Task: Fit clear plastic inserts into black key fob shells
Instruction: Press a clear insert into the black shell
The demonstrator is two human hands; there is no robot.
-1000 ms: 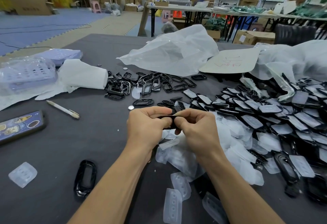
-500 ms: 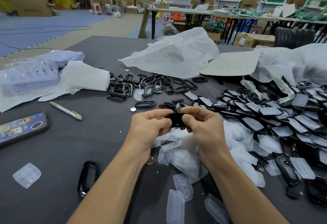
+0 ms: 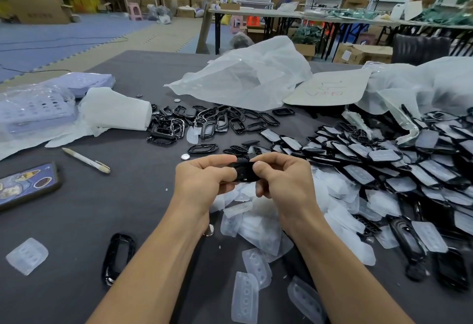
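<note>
Nearest, between the two forearms: loose clear inserts (image 3: 245, 295), milky and translucent, oblong with one rounded end, each with a row of small round dimples. They run up into a heap directly under the hands.

Left of the left forearm: one glossy black oval frame (image 3: 117, 257) flat on the grey table (image 3: 84, 211), open in the middle. Well left of it, a lone clear piece (image 3: 27, 255).

Left hand (image 3: 204, 182) and right hand (image 3: 284, 182): both curled, knuckles facing each other. Each pinches one end of a single key fob shell (image 3: 242, 173) between thumb and fingers. The shell is above the insert heap and off the table. It is black, glossy, elongated and held roughly level, with only its middle visible between the thumbs. Cannot tell whether an insert sits inside it.

Just beyond the left hand: a coin cell (image 3: 184, 156).

Right of the right hand: a wide spread of black shells with clear inserts showing, the fitted shells (image 3: 384, 157), overlapping.

Beyond both hands: a scatter of empty black frames (image 3: 204, 123), then a crumpled plastic bag (image 3: 245, 77).
</note>
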